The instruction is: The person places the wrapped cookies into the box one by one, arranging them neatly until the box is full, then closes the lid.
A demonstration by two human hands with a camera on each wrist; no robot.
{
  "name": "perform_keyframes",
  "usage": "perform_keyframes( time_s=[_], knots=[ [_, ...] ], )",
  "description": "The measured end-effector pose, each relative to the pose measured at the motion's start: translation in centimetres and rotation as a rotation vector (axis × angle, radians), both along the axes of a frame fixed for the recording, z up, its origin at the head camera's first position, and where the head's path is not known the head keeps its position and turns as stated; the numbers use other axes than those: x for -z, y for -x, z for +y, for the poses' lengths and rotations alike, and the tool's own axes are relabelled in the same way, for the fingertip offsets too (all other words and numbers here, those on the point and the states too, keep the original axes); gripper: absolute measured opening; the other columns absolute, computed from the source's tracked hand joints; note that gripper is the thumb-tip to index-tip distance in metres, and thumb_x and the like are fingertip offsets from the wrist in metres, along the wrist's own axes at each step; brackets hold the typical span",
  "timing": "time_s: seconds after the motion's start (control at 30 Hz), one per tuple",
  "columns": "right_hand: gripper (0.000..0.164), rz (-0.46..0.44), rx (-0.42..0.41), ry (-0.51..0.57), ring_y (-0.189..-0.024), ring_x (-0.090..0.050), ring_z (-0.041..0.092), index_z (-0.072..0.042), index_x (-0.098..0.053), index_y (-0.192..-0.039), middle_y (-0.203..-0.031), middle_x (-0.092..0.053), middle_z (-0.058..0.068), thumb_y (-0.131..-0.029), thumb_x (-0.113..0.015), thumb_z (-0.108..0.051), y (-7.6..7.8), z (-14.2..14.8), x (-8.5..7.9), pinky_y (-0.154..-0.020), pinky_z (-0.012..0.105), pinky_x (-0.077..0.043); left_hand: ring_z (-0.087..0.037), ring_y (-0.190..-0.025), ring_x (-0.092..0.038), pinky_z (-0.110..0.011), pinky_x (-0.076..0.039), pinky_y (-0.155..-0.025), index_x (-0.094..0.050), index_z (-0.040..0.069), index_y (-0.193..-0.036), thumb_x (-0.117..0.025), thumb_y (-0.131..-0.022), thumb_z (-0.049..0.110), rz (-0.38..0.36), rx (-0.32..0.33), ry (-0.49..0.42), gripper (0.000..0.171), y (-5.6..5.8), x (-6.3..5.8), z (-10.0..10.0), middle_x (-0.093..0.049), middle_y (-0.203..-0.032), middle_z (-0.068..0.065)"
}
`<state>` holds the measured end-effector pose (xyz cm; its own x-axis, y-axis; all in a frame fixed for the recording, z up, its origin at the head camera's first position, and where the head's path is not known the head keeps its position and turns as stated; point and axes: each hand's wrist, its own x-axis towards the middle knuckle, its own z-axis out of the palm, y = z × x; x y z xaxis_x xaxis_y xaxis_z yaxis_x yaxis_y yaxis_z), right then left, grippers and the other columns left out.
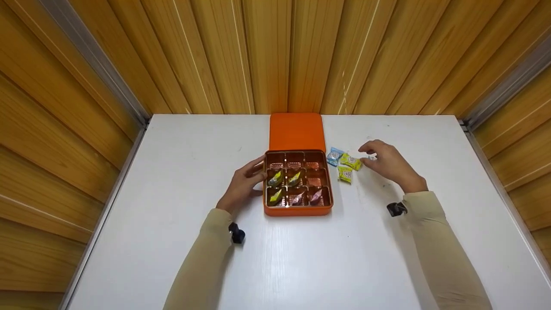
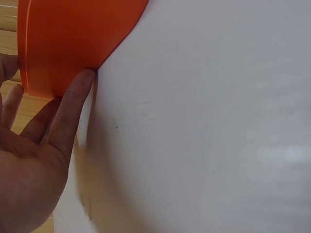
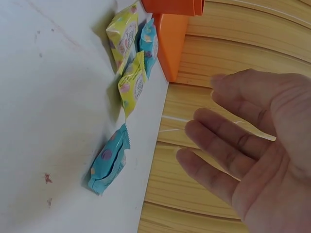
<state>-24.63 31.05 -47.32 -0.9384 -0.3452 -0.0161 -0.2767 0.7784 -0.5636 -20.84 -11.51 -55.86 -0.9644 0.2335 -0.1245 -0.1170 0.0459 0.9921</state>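
An orange tin box [image 1: 298, 211] with a divided brown tray stands in the middle of the table. Green-yellow wrapped candies sit in its middle-left, centre and front-left compartments; pink wrapped candies [image 1: 316, 196] lie in the front-middle and front-right ones. My left hand [image 1: 244, 186] rests against the box's left side, its fingers extended along the wall in the left wrist view. To the right, my right hand [image 1: 389, 162] hovers with loosely bent fingers and nothing between them. Below it lies a blue wrapped candy [image 3: 108, 160], mostly hidden by the hand in the head view.
Two yellow wrapped candies [image 1: 345, 174] and another blue candy [image 1: 334, 156] lie just right of the box. Behind the box is its orange lid [image 1: 297, 131], close to the wood-panelled wall [image 1: 258, 60]. The white table [image 1: 189, 172] extends to both sides.
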Motion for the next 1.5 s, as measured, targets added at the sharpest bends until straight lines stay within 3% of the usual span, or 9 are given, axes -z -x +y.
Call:
perform_keyframes(
  time_s=[0.43,0.67,1.1,1.5],
  knots=[
    [0.034,-0.043,0.034,0.005,-0.129,-0.055,0.049,0.008,-0.062,-0.135,-0.135,-0.059,0.028,-0.103,-0.066,-0.003,0.3,1.3,0.9,-0.109,0.064,-0.045,-0.033,-0.128,-0.064,-0.048,-0.065,-0.080,-0.050,0.028,-0.161,-0.070,-0.105,0.018,-0.014,-0.007,0.010,0.061,0.0,-0.1,0.1,-0.054,-0.156,-0.013],
    [0.035,-0.038,0.049,0.005,-0.129,-0.055,0.050,0.009,-0.062,-0.135,-0.135,-0.059,0.030,-0.102,-0.067,-0.001,0.4,1.8,1.7,-0.109,0.064,-0.044,-0.031,-0.130,-0.063,-0.050,-0.065,-0.082,-0.050,0.031,-0.161,-0.066,-0.107,0.015,-0.017,0.016,-0.029,0.059,0.1,-0.1,0.2,-0.052,-0.157,-0.009],
    [0.039,-0.119,0.118,-0.020,-0.133,-0.051,0.050,0.009,-0.057,-0.141,-0.139,-0.055,0.032,-0.105,-0.064,-0.004,0.8,2.8,3.2,-0.113,0.064,-0.041,-0.033,-0.130,-0.062,-0.049,-0.065,-0.083,-0.049,0.029,-0.162,-0.069,-0.106,0.018,-0.007,0.000,-0.009,0.061,0.1,-0.1,0.1,-0.052,-0.157,-0.012],
    [0.035,-0.107,0.141,-0.062,-0.123,-0.057,0.046,0.010,-0.060,-0.135,-0.130,-0.058,0.030,-0.101,-0.066,0.000,0.7,3.5,4.5,-0.110,0.063,-0.045,-0.032,-0.129,-0.064,-0.048,-0.065,-0.081,-0.050,0.030,-0.161,-0.069,-0.106,0.018,-0.004,0.000,0.001,0.060,0.0,-0.1,0.1,-0.054,-0.155,-0.012]
  ],
)
